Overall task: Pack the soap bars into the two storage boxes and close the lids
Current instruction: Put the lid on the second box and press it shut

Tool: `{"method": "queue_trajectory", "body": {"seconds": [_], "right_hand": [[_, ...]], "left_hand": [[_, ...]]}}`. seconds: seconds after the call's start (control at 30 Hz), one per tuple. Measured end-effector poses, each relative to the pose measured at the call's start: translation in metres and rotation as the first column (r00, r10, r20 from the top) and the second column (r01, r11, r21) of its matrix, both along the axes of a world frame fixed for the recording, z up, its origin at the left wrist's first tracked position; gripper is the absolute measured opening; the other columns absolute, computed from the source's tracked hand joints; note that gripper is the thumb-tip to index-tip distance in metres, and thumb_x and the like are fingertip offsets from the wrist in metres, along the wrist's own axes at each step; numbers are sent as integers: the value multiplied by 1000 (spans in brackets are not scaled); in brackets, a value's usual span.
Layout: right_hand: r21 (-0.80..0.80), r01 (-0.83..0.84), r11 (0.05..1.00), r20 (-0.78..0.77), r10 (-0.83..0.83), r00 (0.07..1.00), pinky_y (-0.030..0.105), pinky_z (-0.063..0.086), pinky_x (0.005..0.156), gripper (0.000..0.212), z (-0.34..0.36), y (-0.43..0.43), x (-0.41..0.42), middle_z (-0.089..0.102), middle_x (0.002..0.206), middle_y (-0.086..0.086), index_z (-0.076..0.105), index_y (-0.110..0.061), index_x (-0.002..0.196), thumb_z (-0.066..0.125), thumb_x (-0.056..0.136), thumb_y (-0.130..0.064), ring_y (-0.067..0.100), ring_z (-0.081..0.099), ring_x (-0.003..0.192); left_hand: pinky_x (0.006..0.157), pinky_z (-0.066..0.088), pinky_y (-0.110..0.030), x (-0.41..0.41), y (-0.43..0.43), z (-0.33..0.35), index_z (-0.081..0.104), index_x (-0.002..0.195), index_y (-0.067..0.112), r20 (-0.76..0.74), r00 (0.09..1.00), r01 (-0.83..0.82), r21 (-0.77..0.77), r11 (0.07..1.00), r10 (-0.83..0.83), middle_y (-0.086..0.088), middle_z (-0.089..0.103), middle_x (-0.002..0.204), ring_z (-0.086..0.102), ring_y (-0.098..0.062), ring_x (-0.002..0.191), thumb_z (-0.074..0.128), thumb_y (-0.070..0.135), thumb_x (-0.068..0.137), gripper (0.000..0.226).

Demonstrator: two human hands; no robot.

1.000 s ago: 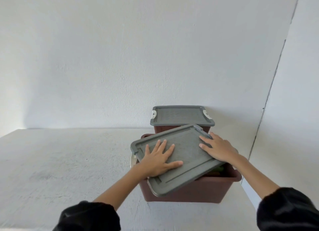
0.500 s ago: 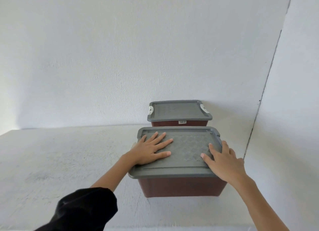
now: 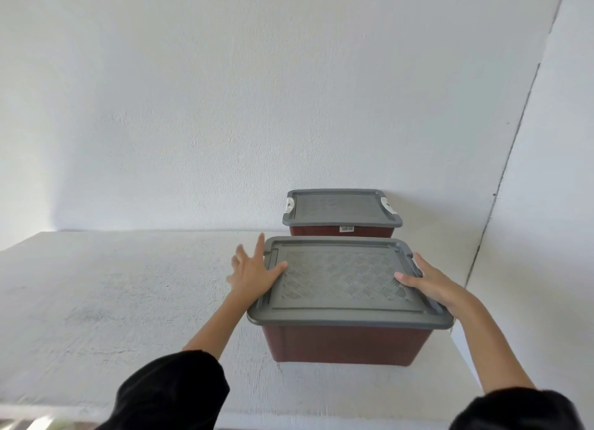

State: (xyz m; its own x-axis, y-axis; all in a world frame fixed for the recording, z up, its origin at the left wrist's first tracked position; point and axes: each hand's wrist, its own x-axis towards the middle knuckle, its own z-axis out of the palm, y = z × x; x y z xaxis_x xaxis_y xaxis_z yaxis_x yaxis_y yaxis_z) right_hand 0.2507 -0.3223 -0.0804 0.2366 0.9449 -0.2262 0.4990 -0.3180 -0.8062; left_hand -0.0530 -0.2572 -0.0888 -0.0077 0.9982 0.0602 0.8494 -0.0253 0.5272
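Near box (image 3: 347, 343) by the tabletop's (image 3: 128, 285) right edge: lid (image 3: 344, 278) is seated flat and pressed at both ends, probably so it gets snapped down. Left hand (image 3: 254, 272) is spread open, right hand (image 3: 430, 282) laid flat along the rim. Soap's hidden inside. Far box (image 3: 373, 231), back right corner, is lidded; its barcode sticker (image 3: 346, 228) can't be read.

A white textured surface (image 3: 128, 294) carries two lidded maroon boxes, near box (image 3: 347, 343) before far box (image 3: 340, 232).

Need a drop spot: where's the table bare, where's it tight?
Free: table left of near box and far box, beyond the left hand; a strip in front of the near box. Tight: gap between boxes; around the right hand, by the side wall.
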Motion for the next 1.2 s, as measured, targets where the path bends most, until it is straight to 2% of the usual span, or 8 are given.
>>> {"method": "queue_trajectory", "body": {"seconds": [0.07, 0.13, 0.3, 0.47, 0.63, 0.93, 1.1, 1.2], "right_hand": [[5, 13, 1000, 35, -13, 999, 38, 26, 113, 82, -2, 3, 1, 29, 152, 4, 12, -21, 149, 63, 86, -33, 26, 34, 137], [14, 31, 999, 149, -33, 988, 39, 28, 110, 79, -1, 5, -2, 32, 151, 6, 15, -21, 149, 62, 86, -36, 28, 36, 135], [53, 12, 999, 595, -41, 803, 41, 39, 98, 61, 2, 1, -29, 37, 141, 17, 10, -29, 149, 42, 97, -30, 33, 41, 126], [-58, -62, 996, 735, 85, 672, 53, 21, 110, 58, -3, -7, -52, -5, 155, 22, 3, -33, 148, 14, 96, -54, 35, 1, 144], [-134, -152, 979, 767, 199, 610, 55, 3, 114, 71, -7, -9, -54, -14, 155, 18, -5, -34, 148, 3, 87, -68, 30, -16, 144], [-111, -246, 963, 743, 245, 623, 49, -3, 116, 66, -2, -10, -45, -4, 157, 18, 1, -32, 149, 14, 92, -62, 30, -10, 145], [158, -180, 971, 497, 80, 864, 51, 10, 116, 56, 2, 0, -6, -2, 159, 7, 11, -35, 148, 29, 97, -48, 26, -1, 147], [193, -76, 978, 111, 56, 992, 41, 15, 116, 54, -3, 10, 13, 13, 158, 3, 20, -39, 146, 35, 95, -49, 23, 13, 145]], "left_hand": [[110, 25, -46, -3, 0, 0, 0, 149, 29, 257, 966, 61, -183, 981, -12, -17, 18, 153, 25, -36, 138, 50, 53, 87, 83], [109, 28, -40, 0, 0, 4, 0, 149, 22, 305, 951, 118, -177, 977, -60, -13, 29, 151, 31, -32, 136, 50, 43, 92, 79], [97, 42, -42, 18, -4, 7, -6, 149, 21, -104, 993, 51, -60, 997, -57, -25, 38, 139, 49, -37, 118, 36, 41, 97, 69], [115, 7, -51, 43, -17, 3, -13, 148, 16, -409, 908, 58, -98, 993, -94, -26, -17, 152, -9, -41, 142, 16, 69, 87, 86], [116, -7, -47, 40, -12, -1, -18, 145, 7, -455, 877, 118, -106, 987, -153, -20, -22, 152, -26, -31, 140, 15, 76, 81, 100], [116, -11, -43, 32, -23, 0, -8, 148, 22, -396, 873, 281, -68, 957, -284, -14, -14, 156, -26, -29, 140, 18, 64, 91, 76], [116, -3, -47, 15, -13, 11, 5, 148, 32, 79, 987, 134, 63, 989, -139, -4, -9, 158, -12, -25, 145, 22, 34, 101, 50], [117, 6, -53, -8, -4, 13, 15, 146, 38, 275, 959, 89, -38, 995, -75, -8, 1, 158, 2, -28, 145, 30, 32, 100, 48]]}}
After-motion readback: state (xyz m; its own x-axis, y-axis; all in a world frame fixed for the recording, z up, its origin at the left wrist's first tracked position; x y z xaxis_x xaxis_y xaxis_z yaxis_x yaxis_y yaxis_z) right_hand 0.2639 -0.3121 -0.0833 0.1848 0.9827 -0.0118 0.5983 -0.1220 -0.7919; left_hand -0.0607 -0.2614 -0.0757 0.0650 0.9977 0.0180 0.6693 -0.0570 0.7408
